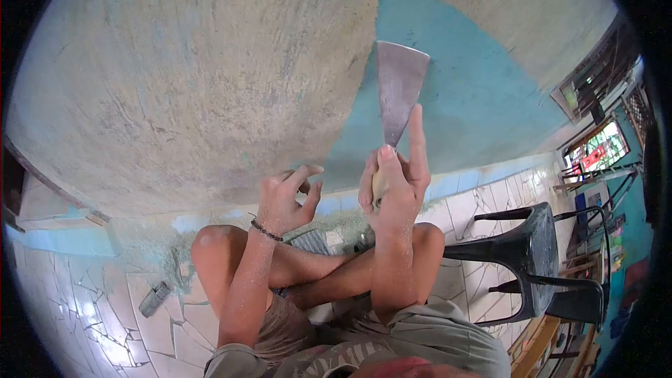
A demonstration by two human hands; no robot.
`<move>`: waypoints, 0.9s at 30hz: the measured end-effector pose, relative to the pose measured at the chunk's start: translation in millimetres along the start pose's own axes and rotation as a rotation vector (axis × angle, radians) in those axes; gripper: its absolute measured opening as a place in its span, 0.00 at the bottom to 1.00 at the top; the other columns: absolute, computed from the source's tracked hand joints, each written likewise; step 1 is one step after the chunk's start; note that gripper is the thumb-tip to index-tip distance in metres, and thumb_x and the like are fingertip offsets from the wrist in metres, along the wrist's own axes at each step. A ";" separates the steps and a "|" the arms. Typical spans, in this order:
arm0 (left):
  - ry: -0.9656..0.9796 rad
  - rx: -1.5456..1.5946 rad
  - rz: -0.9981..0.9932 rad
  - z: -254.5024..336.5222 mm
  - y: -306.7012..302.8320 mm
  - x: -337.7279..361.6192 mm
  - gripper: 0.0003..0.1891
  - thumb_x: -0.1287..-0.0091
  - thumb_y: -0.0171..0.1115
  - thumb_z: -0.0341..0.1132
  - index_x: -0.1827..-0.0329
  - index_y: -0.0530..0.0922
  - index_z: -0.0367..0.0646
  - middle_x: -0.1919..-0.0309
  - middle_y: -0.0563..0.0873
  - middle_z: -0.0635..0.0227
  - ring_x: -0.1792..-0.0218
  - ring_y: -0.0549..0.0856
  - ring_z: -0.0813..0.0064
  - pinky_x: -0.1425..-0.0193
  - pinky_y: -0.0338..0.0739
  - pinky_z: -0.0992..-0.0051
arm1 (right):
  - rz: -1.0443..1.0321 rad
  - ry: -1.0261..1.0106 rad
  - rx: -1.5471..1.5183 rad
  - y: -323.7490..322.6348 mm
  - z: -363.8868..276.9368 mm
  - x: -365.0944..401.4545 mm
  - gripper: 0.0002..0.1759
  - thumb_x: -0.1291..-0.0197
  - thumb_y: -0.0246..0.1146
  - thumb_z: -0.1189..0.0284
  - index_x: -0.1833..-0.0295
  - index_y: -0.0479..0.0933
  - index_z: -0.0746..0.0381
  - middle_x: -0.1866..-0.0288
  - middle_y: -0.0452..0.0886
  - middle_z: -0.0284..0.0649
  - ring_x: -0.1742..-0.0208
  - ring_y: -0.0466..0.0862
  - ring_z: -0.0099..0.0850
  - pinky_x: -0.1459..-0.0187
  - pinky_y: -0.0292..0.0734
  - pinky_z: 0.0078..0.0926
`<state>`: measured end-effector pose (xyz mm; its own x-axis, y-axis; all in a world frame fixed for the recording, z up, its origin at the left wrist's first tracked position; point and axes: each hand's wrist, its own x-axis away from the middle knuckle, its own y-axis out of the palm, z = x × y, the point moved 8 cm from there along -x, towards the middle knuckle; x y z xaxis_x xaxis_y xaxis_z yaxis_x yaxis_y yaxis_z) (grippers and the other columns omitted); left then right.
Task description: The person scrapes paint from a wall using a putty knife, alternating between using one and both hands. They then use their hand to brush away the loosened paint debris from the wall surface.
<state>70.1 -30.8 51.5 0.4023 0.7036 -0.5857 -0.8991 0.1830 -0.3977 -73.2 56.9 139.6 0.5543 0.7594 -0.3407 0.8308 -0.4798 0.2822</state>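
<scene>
A scraper (402, 84) with a wide, worn metal blade is in my right hand (397, 185). My fingers wrap its pale handle (380, 183), and the index finger stretches up along the blade. The blade's broad edge points up and overlaps the blue paint (462, 63) on the wall, close to where the bare, scraped surface (231, 77) begins. My left hand (288, 199), dusty and with a dark bead bracelet at the wrist, is raised before the lower wall. Its fingers are loosely bent, thumb and index apart, holding nothing.
My crossed legs (315, 269) are on the tiled floor below the wall. A black plastic chair (521, 252) stands to the right. On the left, a small grey block (155, 299) lies on the floor. Paint dust and flakes line the wall's foot. A wooden bench (535, 346) is at lower right.
</scene>
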 end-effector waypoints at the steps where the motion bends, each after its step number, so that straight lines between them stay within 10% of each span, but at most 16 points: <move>1: -0.004 -0.006 -0.006 -0.5 1.1 -0.4 0.10 0.35 0.69 0.32 0.52 0.86 0.46 0.77 0.87 0.62 0.75 0.88 0.65 0.68 0.81 0.67 | 0.006 -0.002 0.009 -0.1 1.0 0.4 0.39 0.24 0.53 0.78 0.12 0.47 0.64 0.80 0.71 0.34 0.87 0.66 0.20 0.86 0.60 0.22; 9: -0.077 0.030 0.020 -10.1 -4.2 2.0 0.11 0.34 0.70 0.32 0.50 0.87 0.42 0.76 0.87 0.60 0.75 0.87 0.66 0.65 0.82 0.70 | -0.034 0.138 0.113 -39.0 95.0 60.1 0.39 0.23 0.53 0.78 0.12 0.46 0.64 0.80 0.73 0.32 0.87 0.66 0.19 0.86 0.61 0.21; 27: -0.050 0.019 0.000 -10.8 2.7 3.0 0.11 0.34 0.70 0.33 0.50 0.87 0.43 0.75 0.87 0.60 0.75 0.87 0.65 0.65 0.83 0.70 | -0.027 0.067 0.065 -28.4 68.0 30.2 0.39 0.23 0.53 0.78 0.12 0.46 0.65 0.80 0.72 0.33 0.86 0.66 0.19 0.86 0.60 0.21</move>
<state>70.8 -35.6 41.0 0.3939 0.7369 -0.5494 -0.9023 0.1960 -0.3840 -76.6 63.5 60.3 0.5289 0.7990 -0.2860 0.8480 -0.4847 0.2143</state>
